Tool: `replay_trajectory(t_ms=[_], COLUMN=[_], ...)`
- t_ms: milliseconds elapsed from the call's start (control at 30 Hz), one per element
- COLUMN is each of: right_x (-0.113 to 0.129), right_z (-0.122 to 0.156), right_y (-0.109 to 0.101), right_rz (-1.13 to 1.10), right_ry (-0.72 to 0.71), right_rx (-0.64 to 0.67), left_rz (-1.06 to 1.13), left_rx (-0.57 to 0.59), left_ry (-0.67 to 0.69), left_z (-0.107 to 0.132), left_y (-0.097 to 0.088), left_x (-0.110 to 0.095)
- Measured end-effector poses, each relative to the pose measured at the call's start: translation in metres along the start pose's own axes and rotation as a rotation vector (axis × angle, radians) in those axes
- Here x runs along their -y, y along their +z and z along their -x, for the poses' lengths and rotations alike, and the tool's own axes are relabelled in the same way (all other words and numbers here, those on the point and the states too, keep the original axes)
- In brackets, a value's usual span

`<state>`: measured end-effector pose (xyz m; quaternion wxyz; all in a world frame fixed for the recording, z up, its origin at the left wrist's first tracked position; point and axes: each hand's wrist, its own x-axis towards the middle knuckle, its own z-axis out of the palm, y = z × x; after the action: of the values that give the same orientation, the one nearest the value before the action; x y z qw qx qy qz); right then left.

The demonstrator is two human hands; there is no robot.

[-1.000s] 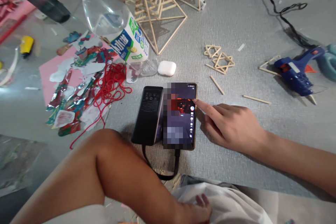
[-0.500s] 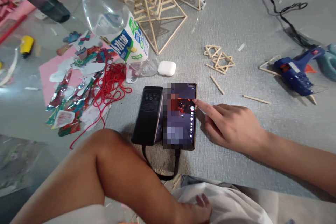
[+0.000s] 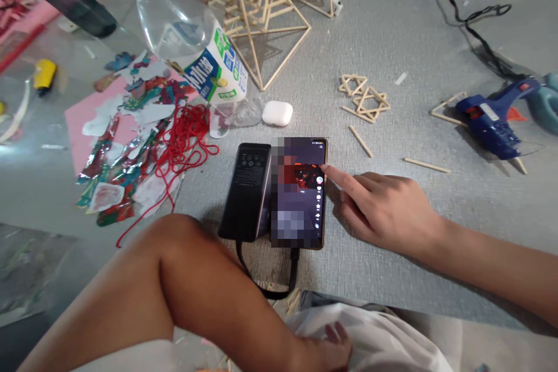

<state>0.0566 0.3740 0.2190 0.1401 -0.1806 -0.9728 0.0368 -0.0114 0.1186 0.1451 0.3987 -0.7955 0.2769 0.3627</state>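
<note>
My right hand [image 3: 387, 209] rests on the grey floor mat [image 3: 392, 29] with its index finger stretched out and the other fingers curled in. The fingertip touches the right edge of a lit phone [image 3: 300, 209] lying flat. A black power bank [image 3: 246, 192] lies against the phone's left side, and a black cable [image 3: 270, 288] loops from both towards me. My left arm bends across the foreground. My left hand [image 3: 333, 346] lies at the bottom on white fabric [image 3: 383, 343], only its fingertips showing, flat and holding nothing.
A tilted water bottle [image 3: 192, 40] and a white earbud case [image 3: 276, 113] sit behind the phone. Wooden stick frames [image 3: 257, 0], a small stick lattice [image 3: 364, 97] and loose sticks lie beyond. A blue glue gun [image 3: 490, 122] is at right; red string [image 3: 187, 139] and paper scraps at left.
</note>
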Motion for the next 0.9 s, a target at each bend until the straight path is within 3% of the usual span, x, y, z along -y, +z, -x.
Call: replay_trajectory(t_ms=[67, 200, 400, 900], right_x=[0.000, 0.001, 0.000, 0.000], right_z=[0.000, 0.000, 0.000, 0.000], right_y=[0.000, 0.000, 0.000, 0.000], right_rz=[0.003, 0.003, 0.000, 0.000], right_ry=[0.000, 0.006, 0.007, 0.003], right_rx=[-0.002, 0.004, 0.011, 0.008], left_rz=[0.064, 0.135, 0.190, 0.255], left_rx=[-0.108, -0.172, -0.167, -0.184], left_ry=[-0.008, 0.010, 0.026, -0.018], left_z=[0.004, 0.017, 0.027, 0.008], left_y=[0.003, 0.010, 0.011, 0.006], left_x=[0.005, 0.015, 0.020, 0.008])
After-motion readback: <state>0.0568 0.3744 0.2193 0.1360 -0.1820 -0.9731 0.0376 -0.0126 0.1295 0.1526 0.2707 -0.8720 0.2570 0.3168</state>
